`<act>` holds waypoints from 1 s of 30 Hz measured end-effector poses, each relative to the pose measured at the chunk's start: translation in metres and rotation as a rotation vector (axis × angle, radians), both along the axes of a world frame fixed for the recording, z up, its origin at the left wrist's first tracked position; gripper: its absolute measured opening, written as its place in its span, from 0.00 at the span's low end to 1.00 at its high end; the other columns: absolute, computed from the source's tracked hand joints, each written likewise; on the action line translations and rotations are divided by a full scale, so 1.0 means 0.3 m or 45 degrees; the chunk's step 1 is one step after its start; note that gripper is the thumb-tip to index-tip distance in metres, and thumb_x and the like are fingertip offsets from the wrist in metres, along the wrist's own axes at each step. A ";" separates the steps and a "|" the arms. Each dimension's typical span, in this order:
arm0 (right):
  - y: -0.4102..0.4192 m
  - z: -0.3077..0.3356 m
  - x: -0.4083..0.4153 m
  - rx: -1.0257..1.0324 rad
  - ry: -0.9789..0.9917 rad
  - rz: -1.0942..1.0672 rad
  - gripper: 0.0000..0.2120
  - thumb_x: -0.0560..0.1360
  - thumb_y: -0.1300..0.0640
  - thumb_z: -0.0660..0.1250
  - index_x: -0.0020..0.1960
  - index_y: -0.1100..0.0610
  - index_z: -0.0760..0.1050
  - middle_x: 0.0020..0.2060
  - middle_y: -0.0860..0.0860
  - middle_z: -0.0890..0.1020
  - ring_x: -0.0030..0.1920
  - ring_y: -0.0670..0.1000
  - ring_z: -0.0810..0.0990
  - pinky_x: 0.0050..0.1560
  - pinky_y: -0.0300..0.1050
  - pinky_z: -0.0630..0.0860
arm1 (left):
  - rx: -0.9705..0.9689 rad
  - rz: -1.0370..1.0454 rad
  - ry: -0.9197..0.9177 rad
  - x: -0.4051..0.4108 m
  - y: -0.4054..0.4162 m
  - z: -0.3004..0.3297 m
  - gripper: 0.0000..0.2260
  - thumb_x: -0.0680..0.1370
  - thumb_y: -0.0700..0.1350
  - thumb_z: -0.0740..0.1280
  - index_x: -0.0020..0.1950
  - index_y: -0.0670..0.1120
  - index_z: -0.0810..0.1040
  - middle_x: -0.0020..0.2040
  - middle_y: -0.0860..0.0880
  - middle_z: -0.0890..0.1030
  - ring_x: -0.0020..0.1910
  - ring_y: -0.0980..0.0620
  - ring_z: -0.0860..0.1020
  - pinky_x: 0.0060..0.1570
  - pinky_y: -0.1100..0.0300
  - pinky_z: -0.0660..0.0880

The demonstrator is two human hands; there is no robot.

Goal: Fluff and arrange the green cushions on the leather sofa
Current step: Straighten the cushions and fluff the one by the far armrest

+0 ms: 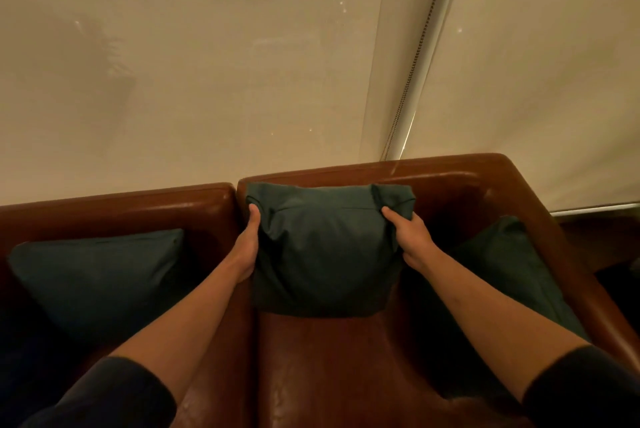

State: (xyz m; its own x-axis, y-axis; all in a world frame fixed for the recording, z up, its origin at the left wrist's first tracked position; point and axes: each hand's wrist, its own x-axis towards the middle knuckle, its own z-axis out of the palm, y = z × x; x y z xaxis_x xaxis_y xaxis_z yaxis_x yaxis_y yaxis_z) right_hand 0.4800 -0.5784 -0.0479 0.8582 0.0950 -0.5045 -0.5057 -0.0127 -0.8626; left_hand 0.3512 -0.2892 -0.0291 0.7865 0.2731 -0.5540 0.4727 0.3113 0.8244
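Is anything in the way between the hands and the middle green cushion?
No. The left hand and right hand already grip the middle cushion by its two sides, and it stands against the sofa back.

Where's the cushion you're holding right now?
Centre of the head view: the middle cushion stands upright against the sofa backrest, held between the left hand and right hand.
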 end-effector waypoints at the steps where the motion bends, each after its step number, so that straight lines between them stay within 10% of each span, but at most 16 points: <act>1: -0.002 -0.025 0.009 -0.006 0.013 0.001 0.16 0.79 0.51 0.72 0.66 0.53 0.79 0.57 0.51 0.85 0.57 0.54 0.82 0.56 0.51 0.77 | -0.001 0.003 0.001 0.010 -0.007 -0.019 0.44 0.65 0.78 0.64 0.69 0.48 0.78 0.62 0.50 0.83 0.62 0.49 0.80 0.65 0.52 0.74; 23: 0.005 -0.368 0.261 -0.104 0.131 0.154 0.16 0.77 0.50 0.74 0.63 0.53 0.81 0.57 0.52 0.86 0.57 0.54 0.84 0.62 0.56 0.80 | -0.091 0.238 0.324 0.199 0.020 -0.342 0.13 0.83 0.59 0.60 0.57 0.53 0.79 0.55 0.51 0.83 0.52 0.50 0.80 0.47 0.53 0.75; 30: 0.017 -0.371 0.290 -0.134 0.157 0.191 0.18 0.73 0.46 0.78 0.60 0.52 0.83 0.55 0.50 0.86 0.56 0.54 0.84 0.61 0.53 0.79 | 0.297 0.431 0.376 0.232 0.082 -0.394 0.26 0.81 0.64 0.60 0.65 0.43 0.78 0.59 0.46 0.82 0.57 0.44 0.80 0.61 0.47 0.77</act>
State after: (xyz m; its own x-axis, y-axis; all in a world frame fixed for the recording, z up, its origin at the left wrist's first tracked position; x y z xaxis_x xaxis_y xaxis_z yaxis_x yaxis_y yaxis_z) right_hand 0.5672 -0.5734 -0.1593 0.7695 0.1580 -0.6188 -0.5932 -0.1821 -0.7842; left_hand 0.4208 -0.2648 -0.1472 0.4513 0.6287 -0.6333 0.6005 0.3109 0.7367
